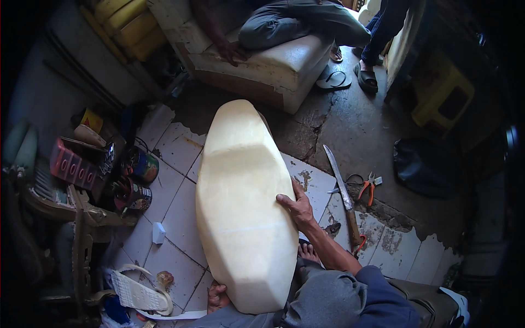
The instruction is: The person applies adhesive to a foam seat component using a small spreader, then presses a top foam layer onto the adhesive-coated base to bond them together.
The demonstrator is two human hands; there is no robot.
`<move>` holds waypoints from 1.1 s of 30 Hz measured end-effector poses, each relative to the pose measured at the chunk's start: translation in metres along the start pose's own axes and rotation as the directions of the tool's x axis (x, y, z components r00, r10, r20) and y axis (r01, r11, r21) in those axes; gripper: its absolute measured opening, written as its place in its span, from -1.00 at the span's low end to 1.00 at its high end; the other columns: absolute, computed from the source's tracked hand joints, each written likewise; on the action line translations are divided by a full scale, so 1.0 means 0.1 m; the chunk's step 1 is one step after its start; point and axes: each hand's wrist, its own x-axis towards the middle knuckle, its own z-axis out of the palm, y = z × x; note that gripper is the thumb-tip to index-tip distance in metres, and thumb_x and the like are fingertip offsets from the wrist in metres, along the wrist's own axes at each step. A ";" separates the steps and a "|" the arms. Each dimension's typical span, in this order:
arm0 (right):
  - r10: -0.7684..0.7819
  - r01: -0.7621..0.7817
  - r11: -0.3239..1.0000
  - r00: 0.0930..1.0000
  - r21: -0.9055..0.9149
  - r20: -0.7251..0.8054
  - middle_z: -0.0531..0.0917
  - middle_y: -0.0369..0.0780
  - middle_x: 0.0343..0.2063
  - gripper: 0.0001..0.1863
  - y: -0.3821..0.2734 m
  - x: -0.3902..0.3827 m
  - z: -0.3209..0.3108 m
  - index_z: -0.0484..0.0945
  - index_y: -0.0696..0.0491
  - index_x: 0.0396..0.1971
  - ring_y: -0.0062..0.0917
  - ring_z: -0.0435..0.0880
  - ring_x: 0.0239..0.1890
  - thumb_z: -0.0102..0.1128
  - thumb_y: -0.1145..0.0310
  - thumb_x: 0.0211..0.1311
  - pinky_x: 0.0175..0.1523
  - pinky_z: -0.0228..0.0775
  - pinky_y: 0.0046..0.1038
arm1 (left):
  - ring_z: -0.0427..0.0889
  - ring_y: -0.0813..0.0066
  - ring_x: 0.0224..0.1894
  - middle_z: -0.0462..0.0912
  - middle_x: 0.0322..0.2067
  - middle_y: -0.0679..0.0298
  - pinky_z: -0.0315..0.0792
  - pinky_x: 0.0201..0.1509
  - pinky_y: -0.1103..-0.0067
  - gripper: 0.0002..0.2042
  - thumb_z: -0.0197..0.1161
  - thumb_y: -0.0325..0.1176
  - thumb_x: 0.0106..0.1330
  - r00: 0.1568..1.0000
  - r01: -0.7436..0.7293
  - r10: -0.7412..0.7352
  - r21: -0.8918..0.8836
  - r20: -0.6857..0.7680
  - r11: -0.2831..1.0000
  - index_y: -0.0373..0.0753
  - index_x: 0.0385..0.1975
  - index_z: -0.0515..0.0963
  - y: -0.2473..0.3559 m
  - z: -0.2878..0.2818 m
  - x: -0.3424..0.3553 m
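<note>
A long cream motorcycle seat foam [246, 191] stands lengthwise before me, its narrow end pointing away and its wide, faceted end close to my lap. My right hand [298, 206] grips its right edge, thumb on the top face and the other fingers around the side. At the near left corner, my left hand [217, 297] holds the foam from below, with the fingers curled and partly hidden under it. Right of the foam lie a long knife [342, 180] with a wooden handle and orange-handled pliers [369, 188].
Cans [143, 165] and a pink organizer box [76, 164] crowd the left side. A white sandal [141, 292] and a small white block [158, 233] lie on the tiles. Ahead, a person sits on a worn sofa [290, 52]; another stands beside it. A black bag [421, 167] lies right.
</note>
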 end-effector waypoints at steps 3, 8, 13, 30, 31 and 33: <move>0.005 -0.005 1.000 1.000 0.009 -0.003 0.61 -0.14 0.14 -0.10 0.00 -0.02 -0.02 0.29 0.05 0.47 -0.46 0.64 0.05 0.55 0.26 0.14 0.13 0.55 -0.38 | 0.54 0.02 0.28 0.59 0.20 0.04 0.39 0.41 0.06 -0.23 0.38 -0.37 0.07 1.000 -0.001 0.001 0.000 0.011 1.000 -0.32 0.38 0.33 0.00 0.04 -0.01; 0.020 -0.020 1.000 1.000 0.007 0.003 0.63 -0.14 0.12 -0.10 0.06 -0.03 -0.05 0.28 0.05 0.47 -0.46 0.65 0.04 0.55 0.27 0.14 0.13 0.56 -0.39 | 0.54 0.02 0.29 0.58 0.21 0.03 0.38 0.42 0.06 -0.26 0.35 -0.37 0.10 0.999 0.007 -0.007 0.003 0.034 1.000 -0.32 0.37 0.34 0.00 -0.01 -0.06; -0.010 0.011 1.000 0.999 0.019 -0.041 0.62 -0.12 0.14 -0.10 0.15 -0.11 -0.15 0.28 0.06 0.47 -0.46 0.66 0.03 0.55 0.24 0.16 0.14 0.56 -0.39 | 0.54 0.03 0.29 0.59 0.20 0.04 0.37 0.43 0.07 -0.30 0.33 -0.39 0.14 0.996 0.054 -0.053 -0.019 0.074 0.998 -0.33 0.36 0.35 0.00 -0.02 -0.09; -0.062 0.061 0.998 0.997 -0.025 -0.038 0.62 -0.09 0.14 -0.15 0.01 -0.17 -0.16 0.30 0.10 0.45 -0.44 0.64 0.07 0.49 0.23 0.20 0.18 0.52 -0.40 | 0.54 0.07 0.29 0.56 0.23 0.07 0.40 0.41 0.12 -0.29 0.37 -0.38 0.18 0.987 0.077 -0.082 0.045 0.135 0.996 -0.28 0.40 0.31 0.03 -0.04 -0.15; -0.047 0.044 0.998 0.998 -0.050 -0.050 0.62 -0.09 0.14 -0.15 0.02 -0.19 -0.16 0.29 0.10 0.45 -0.44 0.64 0.07 0.49 0.23 0.20 0.18 0.51 -0.40 | 0.54 0.08 0.29 0.56 0.23 0.07 0.40 0.41 0.12 -0.29 0.37 -0.38 0.19 0.988 0.075 -0.080 0.044 0.128 0.996 -0.28 0.40 0.31 0.02 -0.07 -0.15; -0.018 0.010 0.995 0.996 -0.102 -0.082 0.62 -0.10 0.14 -0.14 0.01 -0.24 -0.13 0.29 0.10 0.45 -0.44 0.63 0.08 0.50 0.24 0.20 0.19 0.51 -0.39 | 0.55 0.08 0.29 0.56 0.23 0.07 0.41 0.41 0.12 -0.29 0.37 -0.37 0.19 0.991 0.079 -0.082 0.034 0.103 0.996 -0.28 0.40 0.31 -0.01 -0.13 -0.18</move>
